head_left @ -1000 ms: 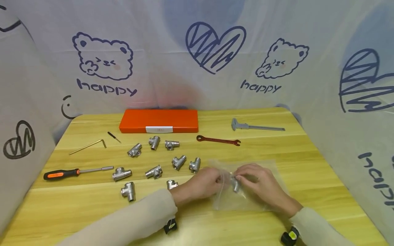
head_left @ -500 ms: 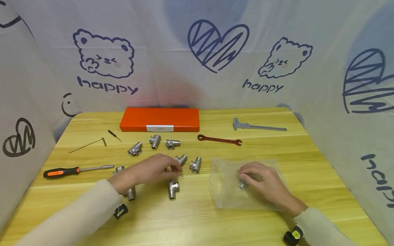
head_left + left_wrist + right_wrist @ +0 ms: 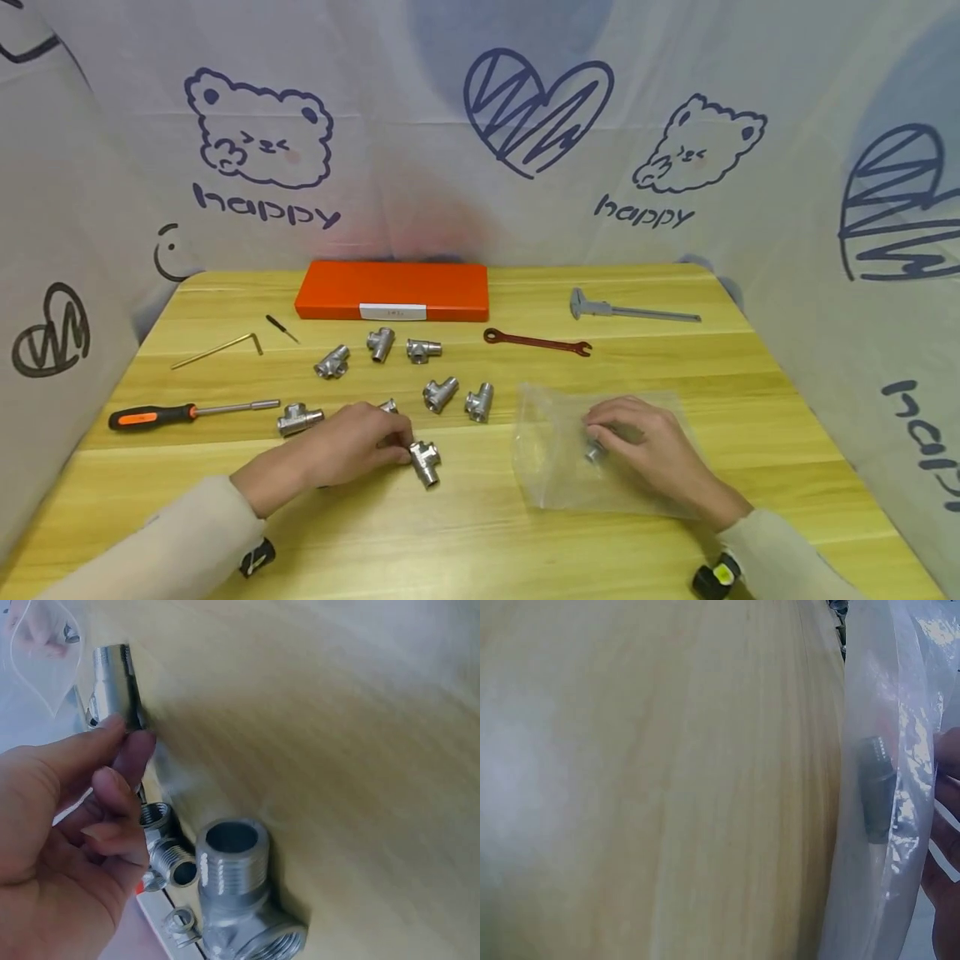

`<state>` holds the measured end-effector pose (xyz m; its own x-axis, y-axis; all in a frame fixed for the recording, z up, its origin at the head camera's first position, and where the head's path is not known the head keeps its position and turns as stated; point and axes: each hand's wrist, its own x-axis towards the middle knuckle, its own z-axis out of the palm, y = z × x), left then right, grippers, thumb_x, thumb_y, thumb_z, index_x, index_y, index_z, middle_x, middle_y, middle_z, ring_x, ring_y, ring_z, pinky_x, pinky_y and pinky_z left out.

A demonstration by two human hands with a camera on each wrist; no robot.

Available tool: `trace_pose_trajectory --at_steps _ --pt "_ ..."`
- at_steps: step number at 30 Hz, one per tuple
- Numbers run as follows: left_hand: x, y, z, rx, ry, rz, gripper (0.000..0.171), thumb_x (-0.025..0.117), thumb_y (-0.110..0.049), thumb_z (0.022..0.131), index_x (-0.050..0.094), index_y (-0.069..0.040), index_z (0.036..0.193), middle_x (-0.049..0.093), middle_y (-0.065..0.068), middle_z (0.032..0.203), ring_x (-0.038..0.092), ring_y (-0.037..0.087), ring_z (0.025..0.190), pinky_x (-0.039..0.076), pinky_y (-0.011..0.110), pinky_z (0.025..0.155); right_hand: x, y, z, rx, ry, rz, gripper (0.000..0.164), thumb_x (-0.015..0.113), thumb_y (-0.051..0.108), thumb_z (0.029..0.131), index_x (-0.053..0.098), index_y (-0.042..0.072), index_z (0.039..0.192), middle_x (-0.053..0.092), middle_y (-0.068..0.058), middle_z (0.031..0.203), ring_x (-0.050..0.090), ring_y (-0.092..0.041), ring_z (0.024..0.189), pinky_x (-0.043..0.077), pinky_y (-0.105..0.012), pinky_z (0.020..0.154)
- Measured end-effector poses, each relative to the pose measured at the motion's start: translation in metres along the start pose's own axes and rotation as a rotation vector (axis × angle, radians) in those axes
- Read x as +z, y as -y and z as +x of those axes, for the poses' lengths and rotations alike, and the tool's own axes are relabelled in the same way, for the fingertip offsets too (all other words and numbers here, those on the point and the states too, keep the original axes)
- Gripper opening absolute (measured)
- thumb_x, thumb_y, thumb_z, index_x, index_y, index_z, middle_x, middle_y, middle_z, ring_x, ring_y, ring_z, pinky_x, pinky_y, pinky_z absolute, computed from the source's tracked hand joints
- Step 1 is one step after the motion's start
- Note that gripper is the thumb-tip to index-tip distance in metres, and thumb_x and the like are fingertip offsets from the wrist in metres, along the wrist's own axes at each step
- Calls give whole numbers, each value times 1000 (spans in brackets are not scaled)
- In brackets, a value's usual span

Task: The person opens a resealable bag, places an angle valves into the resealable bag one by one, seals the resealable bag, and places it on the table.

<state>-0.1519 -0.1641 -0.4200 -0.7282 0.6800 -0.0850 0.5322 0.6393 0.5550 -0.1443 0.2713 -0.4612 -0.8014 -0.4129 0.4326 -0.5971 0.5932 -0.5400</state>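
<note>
My left hand [image 3: 348, 446] pinches a silver threaded pipe tee [image 3: 426, 463] by its left side, thumb and forefinger right at the metal. In the left wrist view the tee [image 3: 114, 679] stands beyond the fingertips, and the other fingers are curled in. My right hand [image 3: 648, 437] pinches the upper face of a clear plastic bag [image 3: 551, 467] that lies on the table with its mouth toward the left. Inside the bag, under the right fingertips, another fitting [image 3: 876, 791] shows through the film. In the right wrist view only part of that hand appears, behind the plastic.
Several more tees, such as one tee [image 3: 478, 402], lie across the middle of the table. Behind them are an orange-red case [image 3: 392, 287], a red wrench [image 3: 536, 342] and a grey caliper [image 3: 633, 312]. To the left lie a screwdriver [image 3: 153, 417], a small driver [image 3: 281, 327] and a hex key [image 3: 217, 350].
My left hand has left the bag's mouth, moved left over the tees, and come down on the front one, which has turned slightly. The right hand has stayed on the bag.
</note>
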Motion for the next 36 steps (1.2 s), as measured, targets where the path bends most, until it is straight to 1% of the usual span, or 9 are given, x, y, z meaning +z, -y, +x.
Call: trace_pose_trajectory --at_steps 5,9,13,18,24,27,29,32,36 --pt "5 -4 3 7 -35 -87 6 77 -22 102 78 -20 97 76 -12 89 59 -2 76 54 21 71 -1 1 -1 14 7 -3 15 85 6 94 85 18 103 82 10 110 76 -16 109 47 -8 103" --pt "12 -14 15 -10 -81 -158 5 79 -19 100 80 -18 95 75 -10 87 59 0 74 54 22 71 -2 0 -3 20 13 -9 15 85 7 94 85 19 103 82 10 111 76 -16 109 48 -8 103" --pt "23 -34 39 -14 -111 -173 5 79 -18 100 81 -16 96 76 -8 88 60 0 75 55 21 73 -2 -1 -4 18 16 -7 15 85 8 94 85 19 104 82 11 111 76 -16 109 49 -9 103" --pt "42 -60 73 15 -111 -146 6 79 -17 100 81 -15 94 79 -5 89 61 1 76 54 23 73 -1 -2 -4 17 26 -21 14 84 9 95 85 19 106 82 11 112 76 -16 110 53 -16 102" --pt "62 -82 108 17 -122 -125 8 79 -16 101 81 -13 94 80 -2 89 62 3 74 53 23 73 -1 -2 -3 10 31 -36 15 84 10 95 85 20 106 81 11 112 76 -17 111 56 -22 103" --pt "69 -89 120 20 -94 -98 10 75 -17 104 82 -12 99 79 -1 89 61 3 74 52 20 71 -1 -2 0 -5 28 -31 16 84 8 94 84 19 106 82 11 112 76 -18 111 55 -22 103" --pt "71 -92 123 35 -65 -93 13 73 -18 106 82 -11 102 79 0 89 61 5 73 52 20 70 0 -2 0 -13 29 -26 17 84 8 94 84 20 105 82 10 112 76 -18 111 55 -20 104" --pt "67 -89 119 68 -29 -101 16 70 -19 108 83 -10 110 82 1 99 70 8 84 56 23 78 0 -1 1 -19 28 -18 17 84 7 94 84 20 105 82 10 111 76 -18 110 54 -18 103" --pt "46 -70 103 83 -42 -111 16 70 -17 108 83 -11 115 83 1 115 76 14 106 60 32 97 0 0 0 -36 18 -18 18 84 4 93 84 18 105 82 8 110 76 -18 108 53 -16 102"
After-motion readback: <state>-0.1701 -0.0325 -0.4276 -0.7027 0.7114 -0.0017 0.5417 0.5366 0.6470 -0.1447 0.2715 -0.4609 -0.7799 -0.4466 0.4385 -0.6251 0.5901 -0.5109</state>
